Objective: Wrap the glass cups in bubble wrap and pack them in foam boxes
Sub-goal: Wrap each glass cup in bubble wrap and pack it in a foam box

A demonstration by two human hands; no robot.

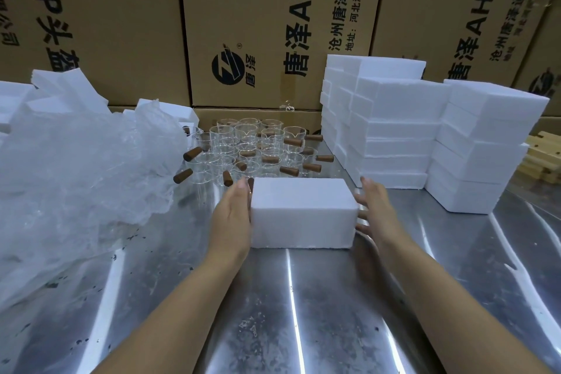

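Foam box (303, 212) lies on the counter (318, 313); left hand (232, 217) flat against its left end, fingers straight; right hand (376, 212) just beside the right end, fingers spread; cups (258, 146) behind.

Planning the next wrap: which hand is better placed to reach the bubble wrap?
Probably left: the left hand is nearer the bubble wrap; the foam box blocks the right hand.

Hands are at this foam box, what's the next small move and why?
Probably press the right hand against the right end of the foam box. The left hand lies flat on the left end, while the right fingers are spread loosely beside it, so the box doesn't look clamped for lifting.
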